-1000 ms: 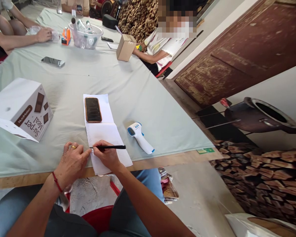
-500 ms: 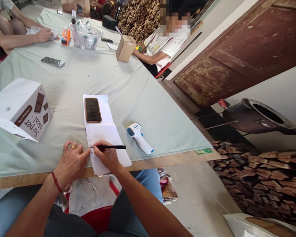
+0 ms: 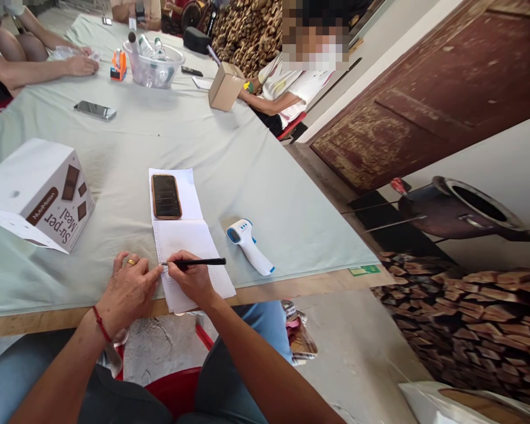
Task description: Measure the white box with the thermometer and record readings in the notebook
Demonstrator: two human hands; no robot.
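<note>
Writing at the near desk edge

Desk (image 3: 247, 153), cloth-covered, carries a carton (image 3: 35, 194) at left. Open notebook (image 3: 185, 247) lies at the near edge, a phone (image 3: 166, 196) on its far page, a thermometer (image 3: 249, 245) just beside it. Left hand (image 3: 128, 291), fingers loosely spread, presses the notebook margin. Right hand (image 3: 192, 280) pinches a black pen (image 3: 198, 262), tip on the page.

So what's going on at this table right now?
A person sits at a cloth-covered table, writing. Their right hand holds a black pen with its tip on an open notebook, while the left hand rests flat on the page's left edge. A phone lies on the notebook's far page, an infrared thermometer beside it, and a white carton to the left. Other people sit farther along the table.
</note>
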